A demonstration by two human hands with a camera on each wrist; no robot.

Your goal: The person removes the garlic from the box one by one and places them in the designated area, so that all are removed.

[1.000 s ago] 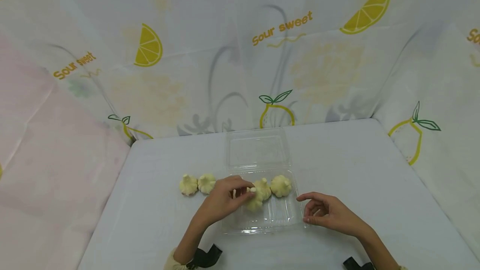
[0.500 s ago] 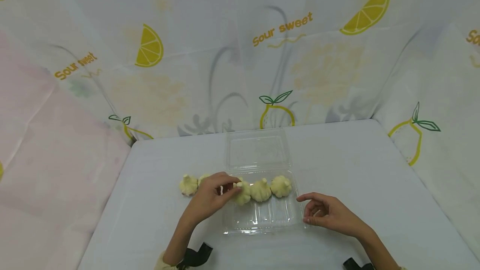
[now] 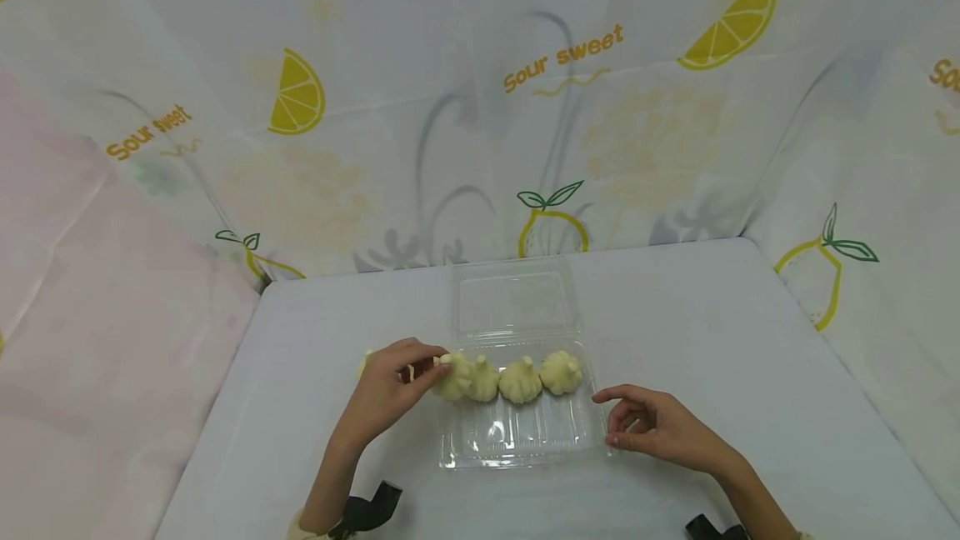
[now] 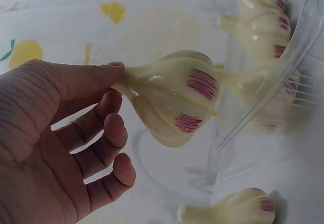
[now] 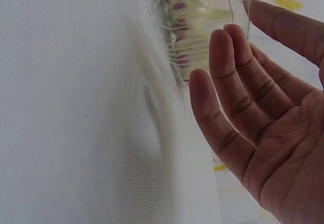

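Note:
My left hand point(image 3: 393, 382) pinches a pale garlic bulb point(image 4: 172, 97) by its stem between thumb and index finger, the other fingers loosely curled below. The bulb has purple streaks and overlaps the left edge of the clear plastic container point(image 3: 517, 440) in the head view. Inside the container, three more garlic bulbs point(image 3: 520, 380) form a row. Another garlic bulb point(image 4: 228, 209) lies outside to the left, mostly hidden behind my left hand in the head view. My right hand point(image 3: 660, 432), fingers relaxed and slightly bent, has its fingertips right at the container's right rim.
The container's clear hinged lid point(image 3: 516, 298) lies folded back behind it. White cloth covers the table point(image 3: 697, 315). A lemon-printed curtain point(image 3: 420, 140) closes off the back and sides. A black strap mount point(image 3: 367, 511) sits on my left wrist.
My left hand has moved left, letting go of one garlic bulb, which stands in the row, and now pinches another farther left. The right hand stays at the rim.

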